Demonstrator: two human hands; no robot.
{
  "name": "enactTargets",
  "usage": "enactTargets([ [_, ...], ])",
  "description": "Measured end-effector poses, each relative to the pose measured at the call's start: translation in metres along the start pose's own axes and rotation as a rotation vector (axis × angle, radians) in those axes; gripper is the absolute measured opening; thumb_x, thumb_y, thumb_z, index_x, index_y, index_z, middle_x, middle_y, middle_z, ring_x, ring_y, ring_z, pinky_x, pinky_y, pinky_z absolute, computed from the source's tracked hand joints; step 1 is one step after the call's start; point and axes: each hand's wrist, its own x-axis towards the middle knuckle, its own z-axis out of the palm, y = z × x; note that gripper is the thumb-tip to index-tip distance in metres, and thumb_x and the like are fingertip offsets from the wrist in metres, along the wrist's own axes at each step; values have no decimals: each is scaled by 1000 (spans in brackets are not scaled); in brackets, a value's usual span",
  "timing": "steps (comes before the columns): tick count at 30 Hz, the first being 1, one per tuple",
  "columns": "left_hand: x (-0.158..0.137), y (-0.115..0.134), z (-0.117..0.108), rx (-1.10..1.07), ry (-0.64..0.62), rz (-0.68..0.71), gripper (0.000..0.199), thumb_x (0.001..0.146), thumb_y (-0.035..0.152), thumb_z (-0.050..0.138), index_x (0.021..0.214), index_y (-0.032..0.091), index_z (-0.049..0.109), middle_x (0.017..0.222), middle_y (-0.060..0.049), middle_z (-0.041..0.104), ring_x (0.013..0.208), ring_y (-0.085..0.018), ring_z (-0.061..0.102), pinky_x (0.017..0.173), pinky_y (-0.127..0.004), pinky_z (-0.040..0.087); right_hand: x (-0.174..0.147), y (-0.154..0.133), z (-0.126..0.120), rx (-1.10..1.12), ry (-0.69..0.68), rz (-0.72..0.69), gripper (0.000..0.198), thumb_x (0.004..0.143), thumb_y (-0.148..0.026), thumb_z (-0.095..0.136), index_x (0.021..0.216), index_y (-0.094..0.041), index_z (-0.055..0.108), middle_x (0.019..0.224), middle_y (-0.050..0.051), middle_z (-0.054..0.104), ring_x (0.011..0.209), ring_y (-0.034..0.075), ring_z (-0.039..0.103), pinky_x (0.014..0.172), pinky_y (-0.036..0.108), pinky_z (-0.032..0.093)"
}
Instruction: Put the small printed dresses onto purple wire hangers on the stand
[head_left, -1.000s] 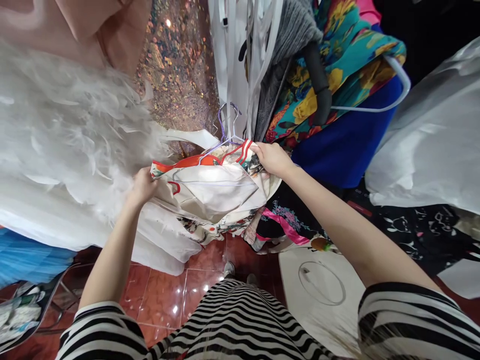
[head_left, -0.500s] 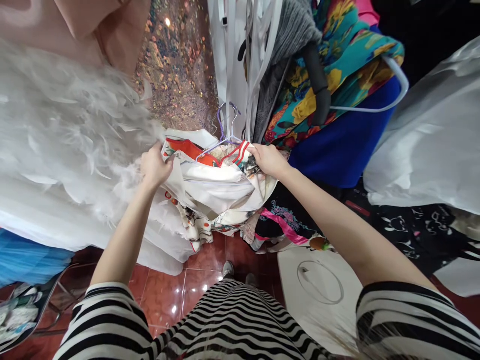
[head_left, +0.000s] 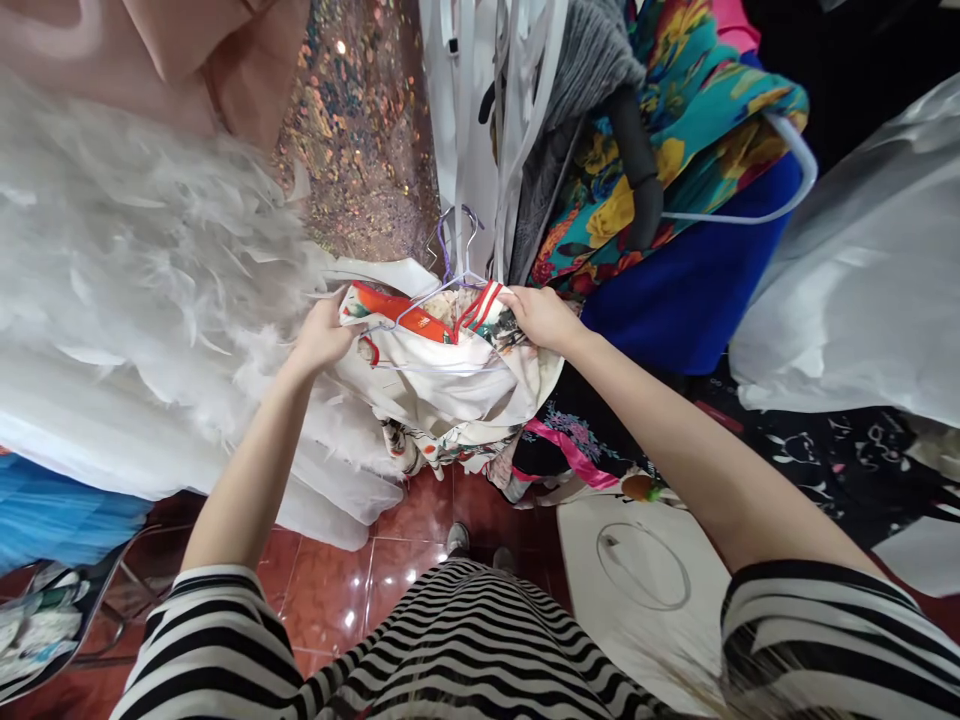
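A white printed garment [head_left: 442, 370] with an orange-red inside and red-striped trim hangs in front of me on a thin pale lilac hanger [head_left: 424, 300]. My left hand [head_left: 330, 328] is closed on the garment's left shoulder edge, thumb on top. At the striped trim, my right hand [head_left: 541, 316] pinches the other side of the neckline. Part of the hanger's bar shows inside the wide neck opening. Just behind the lilac hanger's hook sits a purple hook [head_left: 444, 240].
White feathered fabric [head_left: 187, 290] fills the left, with a sequined garment [head_left: 360, 130] behind. Floral cloth [head_left: 592, 200], a blue garment [head_left: 697, 280] and a black hanger [head_left: 636, 170] crowd the right. Below lie red floor tiles [head_left: 330, 590] and a white board [head_left: 637, 600] with a coiled cable.
My left hand has moved slightly right with the garment's left shoulder edge, uncovering more orange-red lining and the hanger's left arm. My right hand has shifted only slightly.
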Motion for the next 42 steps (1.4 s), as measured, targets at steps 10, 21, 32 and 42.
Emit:
enactTargets([
  [10,-27,28,41,20,-107,270,55,72,20,52,127,17,57,129,-9,68,119,-25,64,107,-38,50,-7,-7,-10,0,-7,75,44,110,-33,28,119,-15,67,122,16,73,112,29,69,87,30,44],
  [21,-20,35,51,-141,9,317,37,85,24,49,118,20,65,112,-4,75,105,-24,68,98,-40,55,-6,-9,-9,22,-33,79,44,109,-31,28,127,-17,66,125,16,73,115,31,69,86,31,46],
  [32,-34,32,78,172,-216,337,50,87,28,53,137,19,56,141,-10,63,126,-26,62,107,-39,51,-5,-10,-6,19,-19,83,45,109,-32,28,126,-14,66,123,18,73,114,32,69,85,32,46],
  [42,-9,-3,55,404,78,188,33,93,34,50,120,19,61,116,-15,68,113,-32,64,101,-45,51,0,-10,-2,49,-36,42,44,108,-27,28,124,-16,67,125,16,73,112,31,70,86,32,46],
])
